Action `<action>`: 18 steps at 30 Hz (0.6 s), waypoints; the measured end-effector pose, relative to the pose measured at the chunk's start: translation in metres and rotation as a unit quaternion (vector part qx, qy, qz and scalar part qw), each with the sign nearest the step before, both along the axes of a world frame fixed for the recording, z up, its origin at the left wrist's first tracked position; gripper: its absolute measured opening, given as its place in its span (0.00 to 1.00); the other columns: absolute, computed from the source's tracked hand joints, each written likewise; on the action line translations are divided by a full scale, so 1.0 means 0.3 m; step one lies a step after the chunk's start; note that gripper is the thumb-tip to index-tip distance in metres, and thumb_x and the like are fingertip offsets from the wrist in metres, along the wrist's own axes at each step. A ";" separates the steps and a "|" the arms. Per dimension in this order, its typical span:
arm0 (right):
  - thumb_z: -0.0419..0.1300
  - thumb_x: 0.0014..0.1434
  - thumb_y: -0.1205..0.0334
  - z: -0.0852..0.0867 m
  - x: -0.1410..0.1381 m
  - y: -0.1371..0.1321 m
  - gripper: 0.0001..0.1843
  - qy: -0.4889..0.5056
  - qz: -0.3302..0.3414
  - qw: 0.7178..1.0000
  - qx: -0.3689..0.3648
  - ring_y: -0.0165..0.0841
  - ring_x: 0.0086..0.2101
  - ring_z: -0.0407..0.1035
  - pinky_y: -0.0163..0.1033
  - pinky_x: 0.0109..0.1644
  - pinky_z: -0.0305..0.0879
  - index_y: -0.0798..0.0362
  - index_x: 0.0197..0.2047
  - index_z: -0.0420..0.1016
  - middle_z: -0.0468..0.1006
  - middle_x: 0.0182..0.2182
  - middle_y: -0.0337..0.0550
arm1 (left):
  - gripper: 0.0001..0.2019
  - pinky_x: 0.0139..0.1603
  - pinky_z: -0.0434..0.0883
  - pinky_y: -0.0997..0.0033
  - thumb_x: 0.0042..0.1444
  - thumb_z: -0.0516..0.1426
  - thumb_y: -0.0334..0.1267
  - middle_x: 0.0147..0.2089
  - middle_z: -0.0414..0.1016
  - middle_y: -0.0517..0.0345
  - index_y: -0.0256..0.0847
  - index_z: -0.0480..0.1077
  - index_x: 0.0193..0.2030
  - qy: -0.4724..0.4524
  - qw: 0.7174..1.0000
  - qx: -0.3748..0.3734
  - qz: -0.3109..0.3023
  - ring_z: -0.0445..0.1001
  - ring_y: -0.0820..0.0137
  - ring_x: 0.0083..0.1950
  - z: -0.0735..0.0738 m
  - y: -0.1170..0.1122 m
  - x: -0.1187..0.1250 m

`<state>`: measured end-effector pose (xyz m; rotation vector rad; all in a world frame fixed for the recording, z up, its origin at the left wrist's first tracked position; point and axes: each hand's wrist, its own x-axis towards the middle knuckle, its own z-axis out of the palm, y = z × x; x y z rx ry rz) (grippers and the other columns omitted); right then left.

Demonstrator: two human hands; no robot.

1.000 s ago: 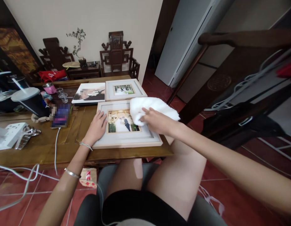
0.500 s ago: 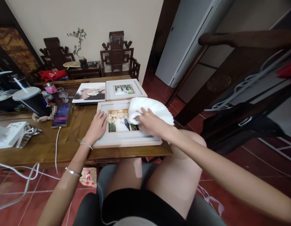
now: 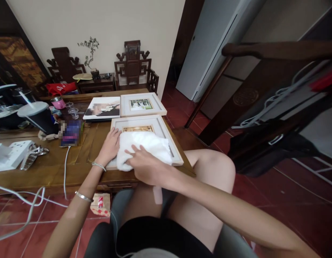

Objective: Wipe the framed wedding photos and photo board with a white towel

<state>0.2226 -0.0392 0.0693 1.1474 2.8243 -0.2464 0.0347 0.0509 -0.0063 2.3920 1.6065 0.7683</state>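
A light wooden picture frame (image 3: pixel 177 162) lies face up at the table's near edge, with a wedding photo mostly hidden under a white towel (image 3: pixel 157 143). My right hand (image 3: pixel 148 165) presses the bunched towel onto the frame's lower left part, fingers bent into the cloth. On the frame's left border rests my left hand (image 3: pixel 111 144), its fingers stretched out and lying flat. Directly behind is a second framed photo (image 3: pixel 141 104), and left of that a white-edged photo panel (image 3: pixel 103 107) lies on a dark one.
On the table (image 3: pixel 93 143) to the left are a phone (image 3: pixel 71 133) on a white cable, a lidded dark cup (image 3: pixel 38 116), small clear cups (image 3: pixel 73 112), a pink mug (image 3: pixel 57 103) and a power strip (image 3: pixel 17 152). A wooden chair or rack (image 3: pixel 227 100) stands right.
My right hand has slid the towel left and toward me, from the frame's upper right over the photo to its lower left. My left hand has stayed on the border.
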 end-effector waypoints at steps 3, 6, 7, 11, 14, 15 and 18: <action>0.52 0.55 0.77 -0.025 -0.034 0.034 0.24 0.000 -0.013 1.000 0.009 0.56 0.65 0.57 0.61 0.65 0.57 0.58 0.52 0.79 0.69 0.64 0.56 | 0.24 0.75 0.54 0.49 0.68 0.42 0.39 0.69 0.66 0.40 0.30 0.68 0.62 -0.012 1.000 -0.001 -0.010 0.54 0.57 0.75 0.002 0.000 -0.006; 0.52 0.58 0.76 -0.053 0.009 0.117 0.25 0.008 -0.051 0.997 0.057 0.58 0.68 0.50 0.65 0.68 0.51 0.60 0.57 0.77 0.62 0.68 0.57 | 0.23 0.75 0.53 0.46 0.68 0.44 0.40 0.68 0.67 0.42 0.34 0.70 0.61 -0.010 1.000 0.007 -0.010 0.54 0.57 0.75 -0.003 0.001 -0.005; 0.52 0.59 0.76 -0.063 0.026 0.158 0.26 0.007 -0.067 0.995 0.073 0.59 0.69 0.48 0.66 0.68 0.49 0.60 0.59 0.75 0.60 0.70 0.57 | 0.22 0.75 0.53 0.46 0.68 0.44 0.41 0.68 0.67 0.43 0.35 0.70 0.61 -0.009 1.000 0.006 -0.009 0.54 0.57 0.76 -0.004 0.000 -0.003; 0.50 0.61 0.77 -0.085 0.020 0.329 0.28 0.020 -0.121 0.984 0.128 0.59 0.70 0.41 0.69 0.69 0.45 0.61 0.62 0.71 0.51 0.73 0.58 | 0.27 0.76 0.50 0.50 0.70 0.42 0.47 0.71 0.63 0.41 0.32 0.66 0.64 -0.046 0.999 -0.002 -0.006 0.53 0.58 0.76 0.006 -0.011 0.009; 0.53 0.60 0.77 -0.082 -0.058 0.376 0.26 0.023 -0.115 0.985 0.126 0.60 0.70 0.40 0.72 0.68 0.44 0.57 0.61 0.73 0.49 0.73 0.57 | 0.30 0.77 0.48 0.54 0.71 0.39 0.52 0.76 0.54 0.45 0.37 0.56 0.71 -0.114 0.993 0.011 0.000 0.51 0.63 0.77 0.029 -0.029 0.018; 0.54 0.60 0.77 -0.076 -0.085 0.367 0.27 0.023 -0.104 0.988 0.114 0.61 0.70 0.41 0.73 0.67 0.44 0.57 0.62 0.72 0.50 0.73 0.57 | 0.31 0.77 0.47 0.55 0.71 0.38 0.53 0.76 0.51 0.46 0.38 0.53 0.73 -0.133 0.991 0.013 0.003 0.49 0.63 0.77 0.038 -0.035 0.021; 0.52 0.60 0.77 -0.050 -0.134 0.279 0.30 0.030 -0.072 0.995 0.067 0.64 0.69 0.44 0.76 0.65 0.49 0.58 0.65 0.68 0.52 0.72 0.60 | 0.33 0.77 0.47 0.55 0.71 0.36 0.56 0.77 0.48 0.48 0.40 0.49 0.74 -0.168 0.986 0.009 0.005 0.47 0.63 0.78 0.061 -0.054 0.028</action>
